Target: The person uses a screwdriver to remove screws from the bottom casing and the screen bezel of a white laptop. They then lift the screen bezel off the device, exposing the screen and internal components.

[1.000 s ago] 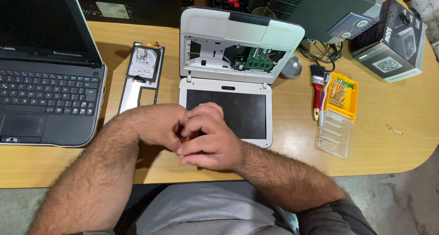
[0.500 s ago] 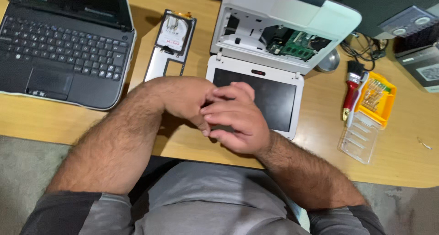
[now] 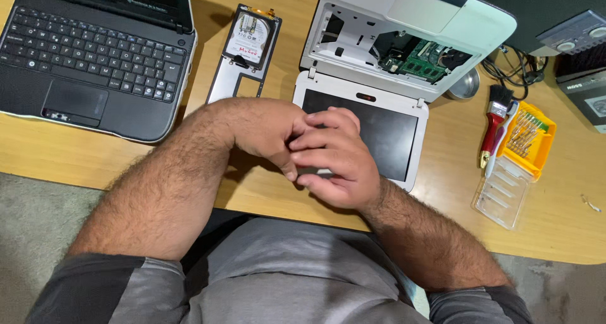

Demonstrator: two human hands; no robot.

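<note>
Right now I see both hands meeting at the near left corner of the white laptop (image 3: 379, 90), which lies opened up on the wooden desk (image 3: 568, 229). My left hand (image 3: 262, 131) is curled loosely, fingers bent inward, its thumb pointing down toward the desk edge. My right hand (image 3: 334, 160) lies against it, fingers pressed together and folded over the left hand's fingertips; whether anything small is pinched between them I cannot tell, since the knuckles hide the gap. Under the right hand sits the dark screen panel (image 3: 385, 135) of the white laptop, partly covered by my fingers. Beyond the hands, the laptop's base stands tilted with its cover off, and a green circuit board (image 3: 426, 62) shows inside. Past the left hand lies a hard drive (image 3: 249, 37) in its metal bracket, and farther left of it a black laptop (image 3: 95, 59) with its keyboard showing. Well to the right of the right hand lie a red-handled brush (image 3: 492, 125) and, just beside it, a yellow screwdriver-bit case (image 3: 527, 141) with a clear lid open.
</note>
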